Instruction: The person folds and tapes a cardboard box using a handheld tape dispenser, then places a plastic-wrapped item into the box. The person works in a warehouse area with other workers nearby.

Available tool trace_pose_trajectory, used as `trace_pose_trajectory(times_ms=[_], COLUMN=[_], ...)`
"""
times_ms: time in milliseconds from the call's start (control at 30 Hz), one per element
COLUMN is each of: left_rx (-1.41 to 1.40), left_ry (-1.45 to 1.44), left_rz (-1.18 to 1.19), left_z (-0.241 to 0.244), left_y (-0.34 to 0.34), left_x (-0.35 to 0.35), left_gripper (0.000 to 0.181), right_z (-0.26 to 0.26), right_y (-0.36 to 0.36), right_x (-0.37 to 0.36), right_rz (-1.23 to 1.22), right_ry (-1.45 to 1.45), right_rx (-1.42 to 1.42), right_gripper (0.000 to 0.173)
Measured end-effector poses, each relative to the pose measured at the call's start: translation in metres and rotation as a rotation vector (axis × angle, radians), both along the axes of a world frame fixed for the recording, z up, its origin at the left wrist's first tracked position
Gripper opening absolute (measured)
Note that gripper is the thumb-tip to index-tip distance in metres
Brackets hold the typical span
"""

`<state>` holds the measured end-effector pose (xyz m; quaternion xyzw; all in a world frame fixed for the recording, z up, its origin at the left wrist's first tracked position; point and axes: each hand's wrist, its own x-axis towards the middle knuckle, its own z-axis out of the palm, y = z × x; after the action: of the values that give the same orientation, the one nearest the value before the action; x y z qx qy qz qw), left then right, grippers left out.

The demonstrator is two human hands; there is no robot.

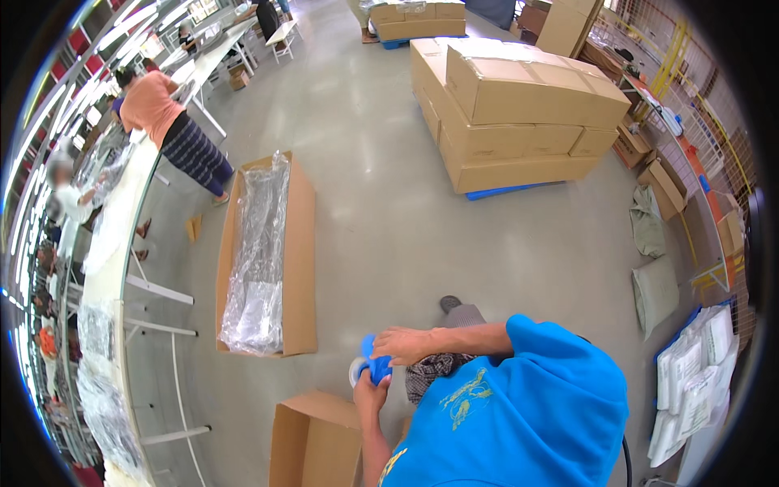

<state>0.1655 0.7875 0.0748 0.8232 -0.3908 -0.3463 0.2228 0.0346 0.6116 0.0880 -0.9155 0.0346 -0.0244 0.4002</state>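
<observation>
A blue tape dispenser with a pale tape roll is between my two hands, above the floor. My left hand grips it from below, near the roll. My right hand lies over its upper part, fingers bent onto it; its fingertips are partly hidden. Below my hands is an open, empty-looking cardboard box, cut off by the picture's edge. Further up on the left, a long open carton on the floor holds clear plastic-wrapped items.
Stacked closed cartons stand on a blue pallet ahead. A long white worktable runs along the left, with a person in an orange top bending over it. White packages and a grey-green sack lie at the right.
</observation>
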Motion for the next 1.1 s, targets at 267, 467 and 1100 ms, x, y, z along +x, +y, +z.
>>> trace_pose_trajectory(times_ms=[267,467,1100], left_rx=[-0.036,-0.135,-0.268], left_ry=[-0.227,-0.39,-0.16], left_rz=[-0.639,-0.825,0.181], left_z=[0.062,0.042,-0.033], left_y=[-0.151,-0.242,-0.355], left_x=[-0.054,-0.108,-0.132], left_gripper=[0.037,0.038,0.03], right_z=[0.025,0.0,0.145], right_y=[-0.096,-0.183,-0.736], right_x=[-0.084,-0.147,-0.314], right_rz=[-0.054,-0.116,-1.168], right_ry=[0.067,-0.093,0.115], right_rx=[-0.308,-0.282,-1.005], right_gripper=[0.058,0.051,0.05])
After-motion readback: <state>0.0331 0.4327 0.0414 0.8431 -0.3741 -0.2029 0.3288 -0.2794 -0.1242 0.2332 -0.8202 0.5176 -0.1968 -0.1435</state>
